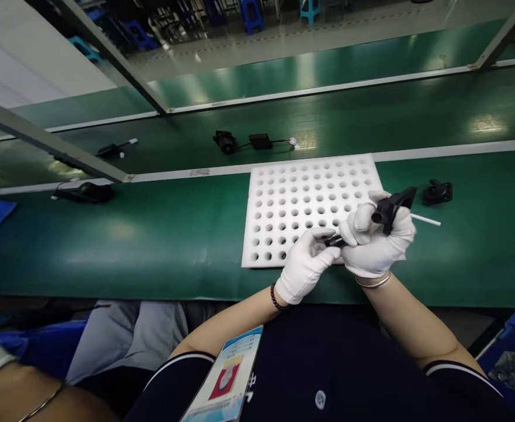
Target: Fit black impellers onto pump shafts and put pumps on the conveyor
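Presently, a black moulded part [392,211] sits upright in the right hand [374,246], above the near right corner of a white foam tray [312,190]. Fingers are curled firmly round its lower portion, its flared end projecting past them; probably gripped low so that the upper faces stay exposed. A thin dark piece [334,240] bridges the gap to the left hand [308,264], pinched between thumb and fingers with hardly any opening; whether it joins the moulded part cannot be told, the right glove hiding that stretch. Holding both close together likely steadies them. A white stick [425,220] protrudes just right of the right hand; held or resting, not determinable. Pose: forearms converge from either side of the torso, wrists over the desk [173,234] edge, left palm turned inward, right knuckles raised. The tray lies beneath and beyond both hands, presumably within easy reach of either. Right of the right hand, apart from it, rests another black part [437,192]. Beyond the tray lies a cabled black assembly [225,142]; well left of the left hand, a dark part [91,192].
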Tool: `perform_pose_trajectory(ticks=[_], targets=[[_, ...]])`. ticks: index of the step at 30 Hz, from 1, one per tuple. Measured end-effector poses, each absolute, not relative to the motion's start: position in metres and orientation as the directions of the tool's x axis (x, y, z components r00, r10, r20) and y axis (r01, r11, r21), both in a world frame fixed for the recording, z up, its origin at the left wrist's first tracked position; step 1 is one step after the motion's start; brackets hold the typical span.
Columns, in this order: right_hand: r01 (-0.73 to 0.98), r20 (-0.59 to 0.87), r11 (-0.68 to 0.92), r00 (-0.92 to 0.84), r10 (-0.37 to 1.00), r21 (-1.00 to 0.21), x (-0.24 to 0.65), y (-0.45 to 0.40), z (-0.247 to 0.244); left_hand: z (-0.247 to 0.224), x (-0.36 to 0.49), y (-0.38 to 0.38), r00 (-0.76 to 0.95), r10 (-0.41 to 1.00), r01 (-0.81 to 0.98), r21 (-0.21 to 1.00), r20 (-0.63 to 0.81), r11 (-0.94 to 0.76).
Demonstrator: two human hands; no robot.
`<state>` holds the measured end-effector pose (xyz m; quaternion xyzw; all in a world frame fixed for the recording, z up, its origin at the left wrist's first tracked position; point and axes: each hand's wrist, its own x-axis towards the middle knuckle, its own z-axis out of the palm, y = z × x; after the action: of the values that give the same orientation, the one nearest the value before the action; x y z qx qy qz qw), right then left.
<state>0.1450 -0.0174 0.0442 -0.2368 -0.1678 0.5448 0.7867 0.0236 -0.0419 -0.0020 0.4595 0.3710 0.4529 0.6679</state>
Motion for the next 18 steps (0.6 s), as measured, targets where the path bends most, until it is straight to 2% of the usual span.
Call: perform_pose_trajectory(ticks=[3,5,6,8,10,13,16,18], targets=[[-0.822,-0.136,0.229,0.345,0.929,-0.522,0.129,-0.017,0.042,-0.001,0.014,-0.031,0.289,0.945,-0.104,0.987,0.151,-0.126],[-0.836,-0.214,0.150,0.302,0.929,-0.528,0.124,-0.015,0.041,-0.004,0.009,-0.027,0.346,0.886,-0.009,0.945,0.309,-0.326],[-0.827,-0.217,0.126,0.286,0.934,-0.548,0.123,-0.014,0.040,-0.006,0.007,-0.026,0.372,0.859,0.018,0.923,0.351,-0.385],[-0.801,-0.168,0.120,0.265,0.949,-0.586,0.123,-0.013,0.040,-0.010,0.005,-0.028,0.370,0.862,0.049,0.920,0.345,-0.389],[-0.797,-0.113,0.112,0.221,0.969,-0.594,0.125,-0.012,0.041,-0.013,0.004,-0.032,0.322,0.918,0.049,0.964,0.232,-0.261],[-0.794,-0.022,0.090,0.129,0.991,-0.601,0.129,-0.010,0.043,-0.011,0.005,-0.037,0.374,0.926,-0.115,0.988,-0.052,0.102],[-0.806,0.035,0.057,0.045,0.998,-0.589,0.135,-0.003,0.043,-0.002,0.006,-0.036,0.558,0.794,-0.292,0.837,-0.243,0.462],[-0.837,0.003,0.031,0.036,0.999,-0.546,0.139,0.004,0.041,0.007,0.006,-0.034,0.624,0.701,-0.331,0.695,-0.345,0.638]])
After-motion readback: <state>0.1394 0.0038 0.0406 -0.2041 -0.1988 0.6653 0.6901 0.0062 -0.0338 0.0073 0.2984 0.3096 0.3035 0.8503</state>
